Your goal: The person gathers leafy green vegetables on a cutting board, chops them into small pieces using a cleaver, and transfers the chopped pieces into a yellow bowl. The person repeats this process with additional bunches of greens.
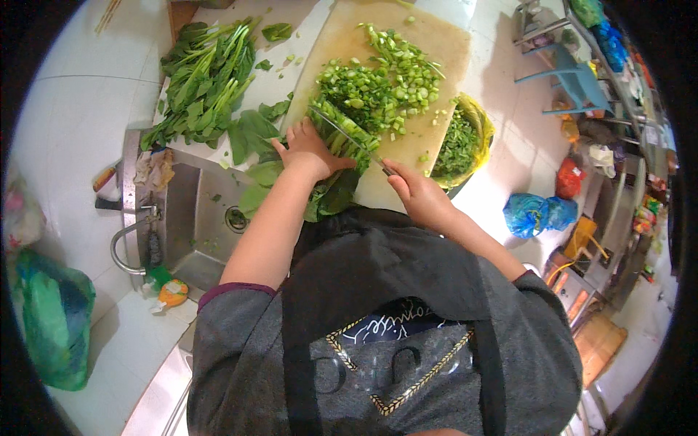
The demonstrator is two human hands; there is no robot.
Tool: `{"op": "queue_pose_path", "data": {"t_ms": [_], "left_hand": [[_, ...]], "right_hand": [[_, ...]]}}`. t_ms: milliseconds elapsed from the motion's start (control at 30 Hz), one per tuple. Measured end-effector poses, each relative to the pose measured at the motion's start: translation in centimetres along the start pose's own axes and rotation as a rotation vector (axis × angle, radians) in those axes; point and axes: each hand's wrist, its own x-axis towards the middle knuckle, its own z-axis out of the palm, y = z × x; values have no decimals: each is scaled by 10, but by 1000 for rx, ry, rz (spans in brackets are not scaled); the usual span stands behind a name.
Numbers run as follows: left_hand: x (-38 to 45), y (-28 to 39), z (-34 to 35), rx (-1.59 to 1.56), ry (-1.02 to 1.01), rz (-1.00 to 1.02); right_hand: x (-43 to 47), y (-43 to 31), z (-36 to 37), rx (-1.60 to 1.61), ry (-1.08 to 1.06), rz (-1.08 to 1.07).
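Observation:
With my right hand point(419, 193) I grip the handle of a kitchen knife point(343, 131), whose blade lies across a bunch of leafy greens point(341, 188) on a yellowish cutting board point(420, 136). My left hand point(311, 150) rests on that bunch beside the blade, its fingers partly spread. Chopped green stems and leaves point(357, 90) are piled on the board beyond the blade. Uncut leafy greens point(210, 82) lie on the counter to the left. More chopped greens point(458, 141) fill a container lined with a yellow plastic bag point(482, 136), right of the board.
A stainless steel sink point(202, 218) with a curved faucet point(117, 250) is at the left, next to the counter. Loose leaves point(251, 133) lie between sink and board. On the right are a blue plastic stool point(581, 79), blue plastic bags point(537, 213) and a metal rack point(627, 103).

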Motion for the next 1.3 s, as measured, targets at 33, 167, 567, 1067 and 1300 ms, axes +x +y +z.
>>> {"op": "queue_pose_path", "data": {"t_ms": [33,167,567,1067,1300], "left_hand": [[2,3,1,8,-44,-21],[13,3,14,-62,-50,7],[16,-6,22,-58,26,57],[15,1,8,-47,-54,9],[9,2,4,-61,-69,-9]], "right_hand": [[2,-2,-2,-12,-23,21],[36,9,12,-88,3,46],[7,-12,-9,42,-30,-39],[84,-15,2,97,26,67],[-3,4,-1,-14,-85,115]]}}
